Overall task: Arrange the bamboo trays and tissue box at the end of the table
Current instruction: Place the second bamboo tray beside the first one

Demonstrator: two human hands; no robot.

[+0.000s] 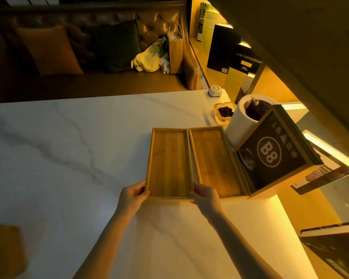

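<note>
Two shallow bamboo trays lie side by side on the white marble table (69, 148), long sides touching. My left hand (132, 195) grips the near left corner of the left tray (169, 164). My right hand (205, 195) grips that tray's near right corner, where it meets the right tray (215, 162). Right of the trays stands a wooden tissue box (274, 154) with a dark "B8" panel, close against the right tray.
Behind the box stand a white cylindrical bin (242, 121), a glass ashtray (223, 114) and a white call button (215, 91). A leather sofa (89, 57) with cushions and bags lies beyond the far edge. Dark books (334, 246) sit off the table's right side.
</note>
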